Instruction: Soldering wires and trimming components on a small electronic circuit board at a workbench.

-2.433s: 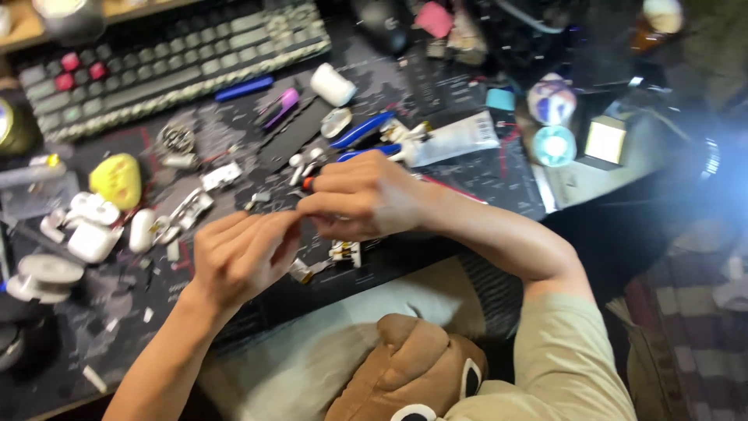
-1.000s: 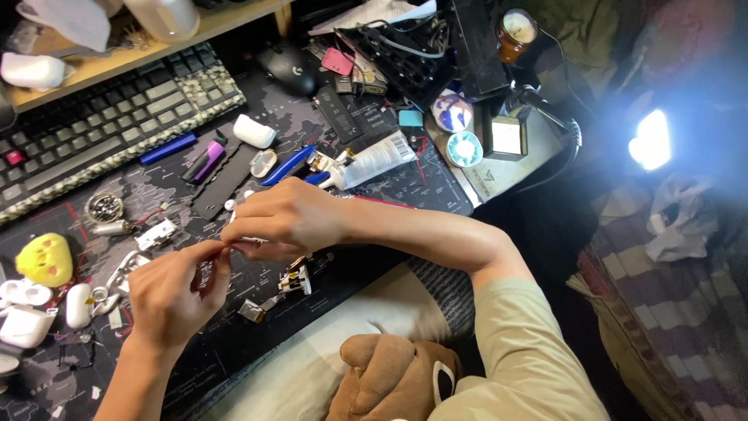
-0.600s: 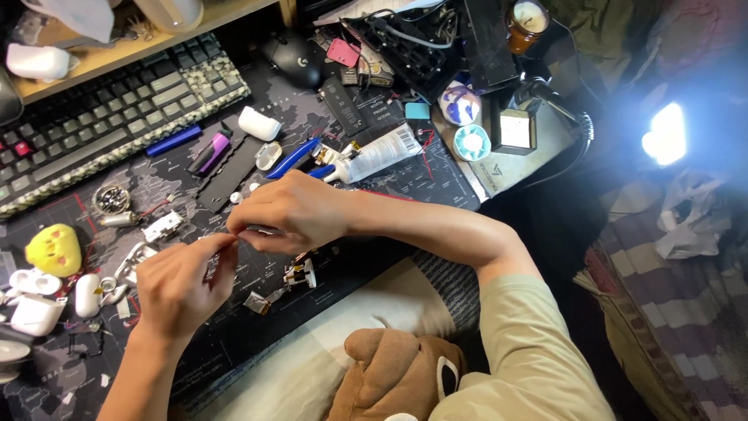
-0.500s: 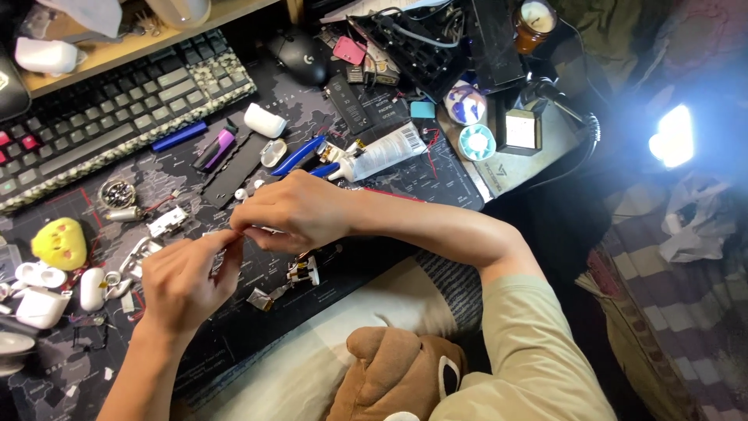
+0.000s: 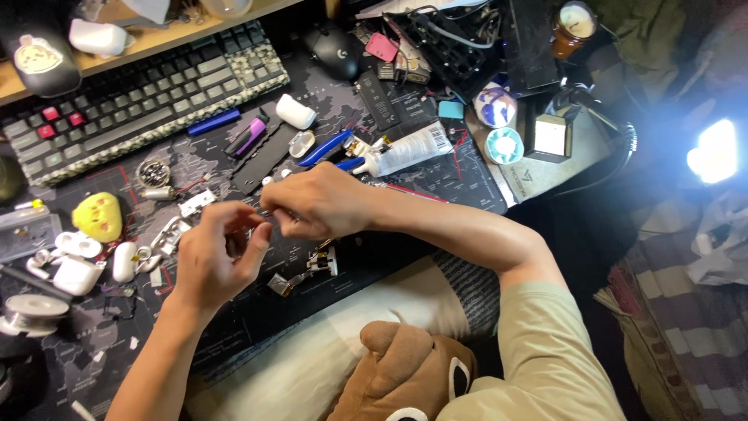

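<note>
- Our left hand (image 5: 214,253) is curled over the dark mat (image 5: 436,175), fingertips drawn together toward the right hand; it seems to pinch something very small, but we cannot tell what, or be sure it grips anything at all.
- Our right hand (image 5: 315,203) is clenched, knuckles up, its fingertips meeting those of the left; whatever it grasps is hidden under the fingers.
- The piece being worked sits between the two sets of fingertips, just above the mat near the middle of the counter, too small and covered to make out.
- We judge the step in hand to be fine fitting or picking at a tiny part held between both hands; the next move would call for steady fingertips and a firm pinch so nothing drops among the clutter.
- Just near of the hands lie small metal parts (image 5: 308,269) on the mat.
- Just beyond the right hand lie blue-handled pliers (image 5: 331,148) and a white tube (image 5: 409,150); farther left lie a purple stick (image 5: 249,136) and a white capsule-shaped case (image 5: 296,111).
- At the far left runs a keyboard (image 5: 140,90); a yellow lump (image 5: 97,217) and white earbud cases (image 5: 78,269) sit at the left.
- A bright lamp (image 5: 713,152) glares at the right, and a brown plush toy (image 5: 409,374) lies near us.
</note>
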